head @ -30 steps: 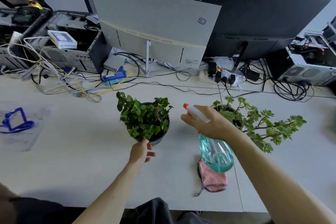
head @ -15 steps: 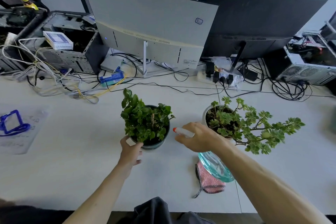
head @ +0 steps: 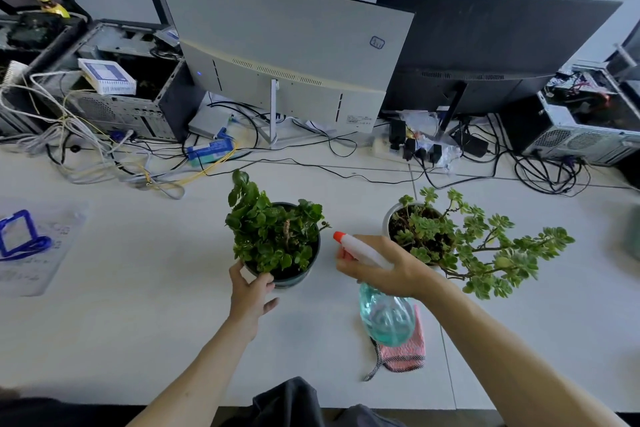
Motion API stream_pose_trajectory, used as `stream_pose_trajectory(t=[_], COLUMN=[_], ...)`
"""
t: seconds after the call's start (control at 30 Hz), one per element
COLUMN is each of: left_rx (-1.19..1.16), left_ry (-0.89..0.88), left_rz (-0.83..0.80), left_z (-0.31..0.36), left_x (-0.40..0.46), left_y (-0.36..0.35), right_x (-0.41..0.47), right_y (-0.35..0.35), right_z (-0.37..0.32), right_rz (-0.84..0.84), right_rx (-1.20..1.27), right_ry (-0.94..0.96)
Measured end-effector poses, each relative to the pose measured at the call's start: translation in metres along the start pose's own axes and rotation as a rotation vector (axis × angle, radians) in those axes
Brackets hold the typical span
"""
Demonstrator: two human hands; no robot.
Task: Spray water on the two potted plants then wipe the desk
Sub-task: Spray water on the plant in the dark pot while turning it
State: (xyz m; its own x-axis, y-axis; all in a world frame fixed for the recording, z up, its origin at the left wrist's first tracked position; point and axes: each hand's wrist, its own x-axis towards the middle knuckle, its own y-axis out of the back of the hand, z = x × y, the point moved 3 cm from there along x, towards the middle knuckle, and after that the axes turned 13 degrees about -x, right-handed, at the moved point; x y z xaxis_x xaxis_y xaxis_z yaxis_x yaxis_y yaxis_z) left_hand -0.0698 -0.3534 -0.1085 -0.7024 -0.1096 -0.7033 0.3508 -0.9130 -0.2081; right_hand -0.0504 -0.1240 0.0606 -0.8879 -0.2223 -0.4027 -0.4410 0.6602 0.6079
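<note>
A bushy green plant [head: 273, 236] in a dark pot stands mid-desk. My left hand [head: 251, 291] grips the pot's near left rim. My right hand [head: 388, 270] is closed around a spray bottle [head: 386, 317] with a teal body and a white head whose red nozzle points left at the dark-potted plant. A second plant [head: 460, 243] with pale-edged leaves sits in a white pot just behind my right hand, its branches sprawling right. A pink cloth [head: 403, 354] lies on the white desk [head: 138, 322] under the bottle.
Two monitors [head: 294, 42] stand at the back with tangled cables [head: 104, 163] and a power strip [head: 412, 149] beneath them. Open computer cases sit at the far left [head: 114, 90] and far right [head: 585, 121]. A blue-strapped badge [head: 20, 239] lies on paper at the left.
My right hand lowered the bottle and swung its nozzle left toward the dark-potted plant. My left hand shifted from the pot's front to its left rim.
</note>
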Motion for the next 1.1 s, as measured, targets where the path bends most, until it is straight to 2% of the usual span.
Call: stream_pose_trajectory(t=[0.07,0.17,0.33,0.53,0.67,0.77,0.93,1.1], left_rx=[0.017,0.080,0.355,0.570,0.732,0.650,0.177,0.080], left_ry=[-0.006,-0.027,0.019,0.034,-0.038,-0.086,-0.066,0.011], left_rz=[0.003,-0.021,-0.206,-0.410,-0.464,-0.437,-0.172,-0.180], left_z=[0.001,0.012,0.040,0.067,0.078,0.075,0.047,0.013], left_x=[0.003,0.009,0.031,0.041,0.040,0.040,0.027,-0.007], left_y=[0.001,0.004,0.002,-0.010,-0.024,-0.023,0.004,0.011], right_x=[-0.005,-0.007,-0.014,-0.006,-0.002,0.001,0.005,0.012], right_y=[0.000,0.002,0.015,0.026,0.029,0.027,0.015,0.011], right_z=[-0.001,0.002,0.010,0.024,0.025,0.021,0.012,0.013], right_rz=[0.033,0.069,0.164,0.103,0.073,0.060,0.010,-0.008], right_rx=[0.039,0.067,0.057,-0.221,-0.261,-0.266,-0.325,-0.385], right_ry=[0.078,0.061,-0.014,-0.004,-0.018,-0.021,-0.014,-0.046])
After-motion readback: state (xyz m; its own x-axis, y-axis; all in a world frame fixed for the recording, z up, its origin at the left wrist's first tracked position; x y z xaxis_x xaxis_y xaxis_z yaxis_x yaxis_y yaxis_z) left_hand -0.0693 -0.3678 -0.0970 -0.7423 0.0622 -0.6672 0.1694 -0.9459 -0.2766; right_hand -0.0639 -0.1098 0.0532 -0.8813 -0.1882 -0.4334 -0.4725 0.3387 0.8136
